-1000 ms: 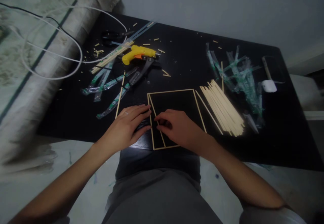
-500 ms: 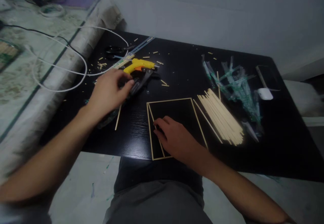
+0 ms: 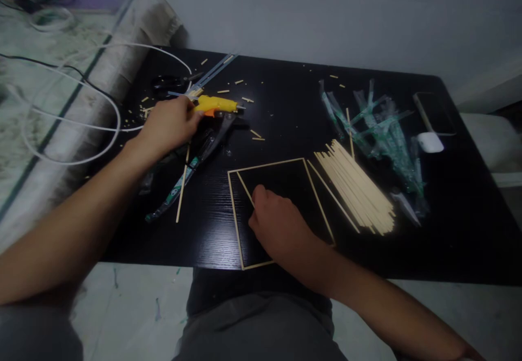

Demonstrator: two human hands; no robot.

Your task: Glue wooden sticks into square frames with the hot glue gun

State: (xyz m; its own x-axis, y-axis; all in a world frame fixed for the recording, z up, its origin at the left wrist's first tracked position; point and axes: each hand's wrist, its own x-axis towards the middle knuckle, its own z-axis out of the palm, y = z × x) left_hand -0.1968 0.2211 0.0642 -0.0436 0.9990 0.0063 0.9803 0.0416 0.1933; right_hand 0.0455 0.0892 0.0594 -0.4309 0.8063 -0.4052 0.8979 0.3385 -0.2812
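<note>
My left hand is closed around the handle of a yellow hot glue gun, whose metal nozzle points right. My right hand pinches a thin wooden stick, which slants inside a four-sided frame of sticks near the table's front edge. The stick's far end lies close to the frame's top left corner; its near end is hidden by my hand. Just below the glue gun are dark-handled pliers or a similar tool, partly covered, and a green-printed plastic wrapper with a loose stick across it.
Right of the frame lies a pile of sticks, with crumpled plastic wrappers behind. A phone and a white case sit at the far right. Scissors, glue sticks and a looping white cable are at left.
My left hand has closed on the glue gun's handle, where before its fingers were just reaching it. My right hand has shifted the slanted stick's far end slightly right, away from the frame's corner.
</note>
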